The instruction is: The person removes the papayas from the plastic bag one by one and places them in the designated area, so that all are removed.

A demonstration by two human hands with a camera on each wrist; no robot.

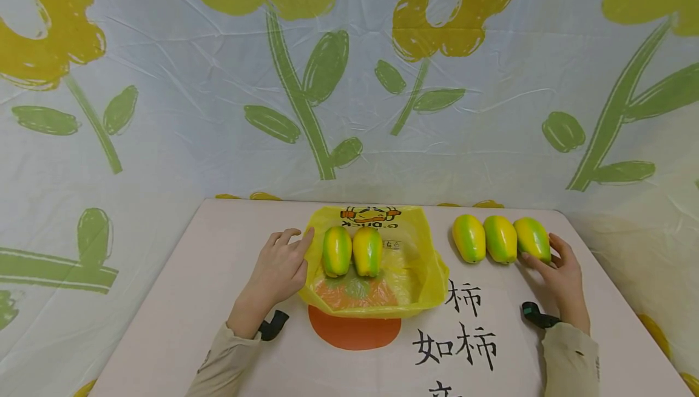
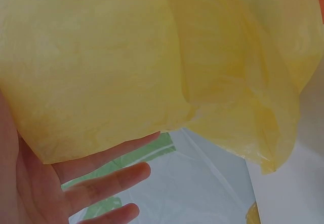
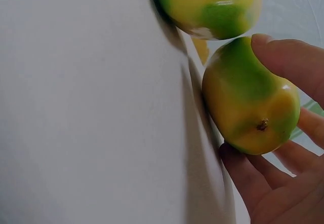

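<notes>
Glossy yellow-green oval fruit [image 1: 532, 240], far right on pink bench [image 1: 207, 275] | right hand [image 1: 566, 272] grasps it, slick skin could slip | left hand [image 1: 277, 271], fingers straight, touching yellow plastic bag [image 1: 412, 257], limp edge may sag

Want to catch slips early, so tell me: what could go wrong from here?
The rightmost fruit looks glossy and might slip from the right hand. The middle fruit of that row sits close beside it and could get nudged. The yellow bag looks thin and floppy; the left hand touches its left edge, and that side might sag if the hand moves away.
</notes>
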